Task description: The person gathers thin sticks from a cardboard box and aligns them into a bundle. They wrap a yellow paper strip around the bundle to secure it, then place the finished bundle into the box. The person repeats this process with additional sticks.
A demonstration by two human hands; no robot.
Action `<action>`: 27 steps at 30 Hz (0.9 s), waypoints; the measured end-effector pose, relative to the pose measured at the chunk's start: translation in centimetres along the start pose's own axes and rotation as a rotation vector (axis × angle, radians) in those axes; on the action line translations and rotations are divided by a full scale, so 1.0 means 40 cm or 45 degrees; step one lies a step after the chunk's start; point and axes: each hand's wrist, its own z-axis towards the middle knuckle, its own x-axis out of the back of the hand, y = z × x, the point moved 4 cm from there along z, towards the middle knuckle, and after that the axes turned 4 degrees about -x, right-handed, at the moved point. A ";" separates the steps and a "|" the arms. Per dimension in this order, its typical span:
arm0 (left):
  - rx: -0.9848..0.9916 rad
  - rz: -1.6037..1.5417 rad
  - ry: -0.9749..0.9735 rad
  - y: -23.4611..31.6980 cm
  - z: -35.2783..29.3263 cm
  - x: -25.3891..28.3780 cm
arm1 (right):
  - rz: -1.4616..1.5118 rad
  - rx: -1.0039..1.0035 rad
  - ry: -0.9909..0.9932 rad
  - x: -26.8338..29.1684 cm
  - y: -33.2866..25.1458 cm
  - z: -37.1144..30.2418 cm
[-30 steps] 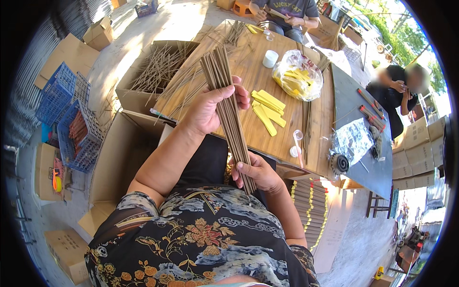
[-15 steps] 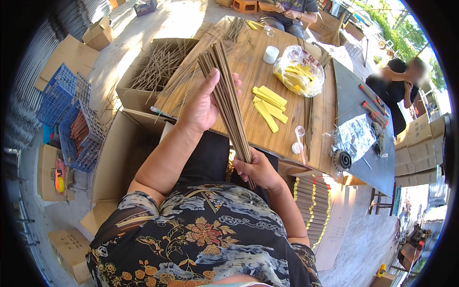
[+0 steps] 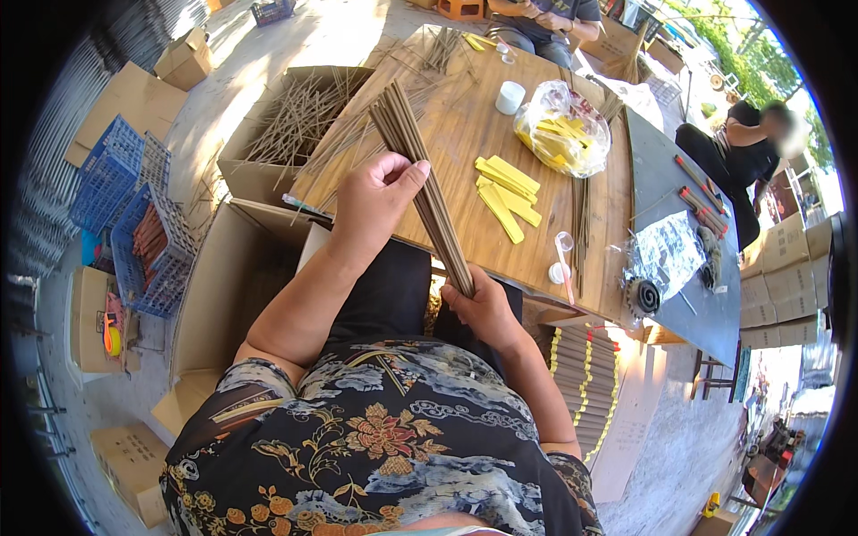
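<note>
A slanting bundle of thin brown incense sticks rises from my lap over the table edge. My right hand is wrapped round its lower end. Higher up, my left hand is closed at the bundle's left side, its thumb and forefinger pinching at the sticks; whether it grips one stick or several I cannot tell. The bundle's upper ends fan out slightly. Beside it on the wooden table lie flat yellow strips, and more are in a clear plastic bag.
Loose sticks fill a cardboard box at the table's left. A white jar stands on the table; a small container with a pink stick lies nearer. A grey board holds tools and plastic wrap. Banded bundles lie lower right. Two people sit beyond.
My left hand has gone from open, with its thumb across the sticks, to closed and pinching at the bundle's side. My right hand still holds the lower end, slightly higher up.
</note>
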 end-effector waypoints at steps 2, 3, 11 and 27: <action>-0.025 0.042 0.024 -0.008 0.001 0.004 | -0.094 0.016 0.024 0.004 -0.002 0.003; -0.038 0.064 0.036 -0.010 0.001 0.006 | -0.087 0.015 0.022 0.003 -0.005 0.002; -0.045 -0.201 0.291 0.029 0.078 0.109 | 0.131 -0.114 -0.150 -0.005 0.012 0.008; 0.166 -0.164 0.730 -0.238 0.407 0.524 | 0.869 -0.221 -0.480 -0.015 -0.015 0.000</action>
